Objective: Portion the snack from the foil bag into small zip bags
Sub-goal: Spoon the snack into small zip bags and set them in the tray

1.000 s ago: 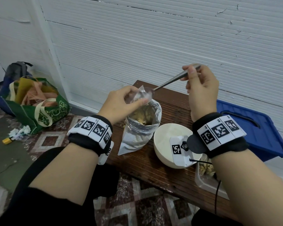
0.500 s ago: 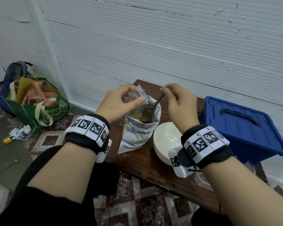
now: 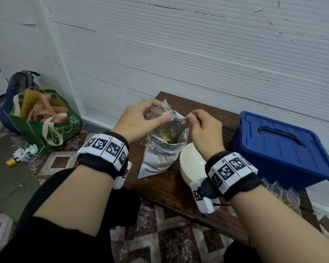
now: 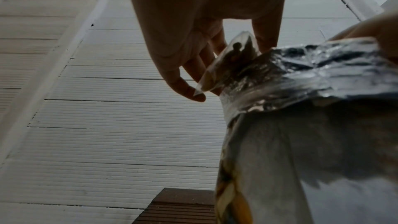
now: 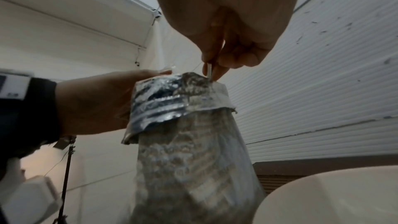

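- Foil bag [image 3: 160, 154] stands upright on our wooden bench [image 3: 179, 188], its top rolled down into a cuff and snack pieces showing inside the mouth.
- Our left hand [image 3: 139, 118] pinches a small clear zip bag [image 3: 164, 109] between thumb and fingers, right at the near-left rim of the foil bag; from the left wrist view the little bag already has dark bits of snack in it.
- Our right hand [image 3: 203, 128] is curled tightly around a thin metal handle, which we take to be the spoon [image 5: 210, 71], and it points straight down into the foil bag. The bowl end is hidden inside, so we cannot tell how much it carries.
- We judge the step in hand to be digging a scoop of snack for the zip bag.
- To do it well, we should push the spoon under the pieces, not stab at them, since they look brittle and may crumble.
- We should lift slowly and level, clearing the crinkled cuff without catching it; a snag could tip this light, tall bag.
- Our left hand should spread the zip bag's mouth wide and keep it close over the foil bag, so anything that falls drops back in.
- A white bowl [image 3: 191, 166] sits just beside the foil bag on the right, and a blue lidded box [image 3: 285, 149] lies beyond it.
- Filled zip bags [image 3: 285, 194] appear to be piled near the box, partly hidden by our right forearm.
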`<action>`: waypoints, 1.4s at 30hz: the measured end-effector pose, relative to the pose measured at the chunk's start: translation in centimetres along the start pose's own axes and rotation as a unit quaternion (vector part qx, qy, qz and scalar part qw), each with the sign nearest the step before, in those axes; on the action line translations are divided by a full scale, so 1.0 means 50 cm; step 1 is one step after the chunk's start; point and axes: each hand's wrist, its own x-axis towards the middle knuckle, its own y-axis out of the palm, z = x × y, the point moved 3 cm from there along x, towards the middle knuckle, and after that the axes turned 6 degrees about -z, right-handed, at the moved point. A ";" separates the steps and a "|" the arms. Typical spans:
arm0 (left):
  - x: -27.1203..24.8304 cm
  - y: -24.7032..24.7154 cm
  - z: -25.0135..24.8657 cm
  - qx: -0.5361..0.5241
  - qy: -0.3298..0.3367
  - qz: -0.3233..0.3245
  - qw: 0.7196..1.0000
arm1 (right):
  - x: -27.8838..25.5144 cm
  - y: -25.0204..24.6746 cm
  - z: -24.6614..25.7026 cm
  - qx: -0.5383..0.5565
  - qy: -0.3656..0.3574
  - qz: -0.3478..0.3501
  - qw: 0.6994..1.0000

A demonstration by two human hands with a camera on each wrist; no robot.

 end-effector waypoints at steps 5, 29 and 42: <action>-0.004 -0.003 -0.011 -0.015 0.002 -0.003 1.000 | 0.013 -0.020 -0.017 0.059 0.116 -0.069 0.989; -0.006 -0.013 -0.023 0.003 0.013 0.014 1.000 | 0.099 -0.109 -0.008 0.100 0.179 -0.175 0.963; -0.005 0.014 -0.025 0.010 0.018 -0.002 1.000 | 0.067 -0.064 0.058 0.190 0.035 -0.088 0.977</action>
